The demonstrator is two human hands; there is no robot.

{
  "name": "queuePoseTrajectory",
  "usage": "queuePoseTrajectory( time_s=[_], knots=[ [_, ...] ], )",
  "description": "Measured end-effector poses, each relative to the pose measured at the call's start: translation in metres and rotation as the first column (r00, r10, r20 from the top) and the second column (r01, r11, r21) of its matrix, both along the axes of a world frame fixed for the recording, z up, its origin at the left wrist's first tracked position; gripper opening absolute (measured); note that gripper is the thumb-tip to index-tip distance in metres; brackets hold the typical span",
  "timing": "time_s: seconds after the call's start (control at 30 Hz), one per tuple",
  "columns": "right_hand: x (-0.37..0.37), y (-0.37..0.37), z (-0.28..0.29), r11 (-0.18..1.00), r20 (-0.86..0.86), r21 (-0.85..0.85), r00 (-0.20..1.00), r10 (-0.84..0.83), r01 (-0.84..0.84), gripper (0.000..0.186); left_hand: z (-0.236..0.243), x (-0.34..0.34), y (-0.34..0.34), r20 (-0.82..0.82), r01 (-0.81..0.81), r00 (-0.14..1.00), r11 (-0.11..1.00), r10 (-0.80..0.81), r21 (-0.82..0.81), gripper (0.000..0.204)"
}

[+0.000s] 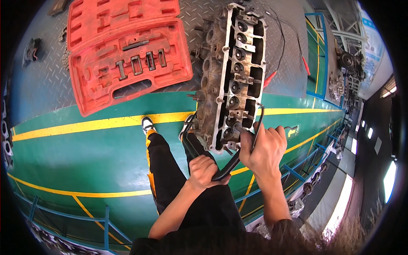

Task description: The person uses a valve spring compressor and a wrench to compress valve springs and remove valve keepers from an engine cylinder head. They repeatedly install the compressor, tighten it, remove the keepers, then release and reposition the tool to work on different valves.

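Observation:
A worn metal cylinder head (225, 91) with a row of round valve spring seats lies lengthwise in front of me, its near end overhanging the table's edge. A black C-shaped valve spring compressor (229, 167) reaches around that near end. My left hand (203, 171) is closed around the lower bend of its frame. My right hand (264, 148) is closed at its upper end, beside the nearest spring seats, with the thumb towards a metal tip over the head. The fingers partly hide what lies under the right palm.
An open red plastic tool case (80, 91) with several metal adapters lies on the grey tread-plate table (170, 87) at the left. Thin black wires with red-handled ends (305, 66) lie right of the head. Blue railings (293, 171) stand beyond the green floor.

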State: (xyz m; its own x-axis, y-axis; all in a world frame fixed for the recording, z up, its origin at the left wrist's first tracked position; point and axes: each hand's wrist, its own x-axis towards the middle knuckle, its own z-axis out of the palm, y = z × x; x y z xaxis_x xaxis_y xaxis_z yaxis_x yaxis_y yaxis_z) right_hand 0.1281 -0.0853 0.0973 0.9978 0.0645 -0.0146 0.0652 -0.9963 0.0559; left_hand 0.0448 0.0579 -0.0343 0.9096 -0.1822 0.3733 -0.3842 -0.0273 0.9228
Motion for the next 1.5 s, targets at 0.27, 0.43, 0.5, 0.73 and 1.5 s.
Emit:
queuePoseTrajectory(
  time_s=[0.27, 0.43, 0.5, 0.73, 1.5],
  knots=[
    [0.019, 0.040, 0.018, 0.762, -0.229, -0.121, 0.729, -0.645, 0.637, 0.057, -0.002, -0.007, -0.001, -0.043, -0.028, 0.999, 0.999, 0.030, 0.045, 0.044],
    [0.028, 0.043, 0.024, 0.606, -0.267, -0.110, 0.564, -0.782, 0.788, 0.068, 0.012, -0.005, -0.003, -0.092, -0.071, 0.993, 0.993, 0.080, 0.098, 0.042],
    [0.027, 0.035, 0.024, 0.554, -0.277, -0.079, 0.516, -0.811, 0.829, 0.077, 0.019, -0.007, -0.003, -0.149, -0.033, 0.987, 0.991, 0.052, 0.127, 0.042],
    [0.000, 0.017, 0.042, 0.932, -0.421, -0.077, 0.836, -0.351, 0.353, 0.057, 0.017, -0.011, -0.003, -0.213, 0.003, 0.976, 0.985, 0.034, 0.172, 0.043],
    [-0.049, 0.025, 0.163, -0.197, -0.132, 0.978, 0.928, -0.349, 0.065, 0.049, 0.014, -0.018, 0.004, -0.267, 0.080, 0.963, 0.987, -0.040, 0.142, 0.035]
  ],
)
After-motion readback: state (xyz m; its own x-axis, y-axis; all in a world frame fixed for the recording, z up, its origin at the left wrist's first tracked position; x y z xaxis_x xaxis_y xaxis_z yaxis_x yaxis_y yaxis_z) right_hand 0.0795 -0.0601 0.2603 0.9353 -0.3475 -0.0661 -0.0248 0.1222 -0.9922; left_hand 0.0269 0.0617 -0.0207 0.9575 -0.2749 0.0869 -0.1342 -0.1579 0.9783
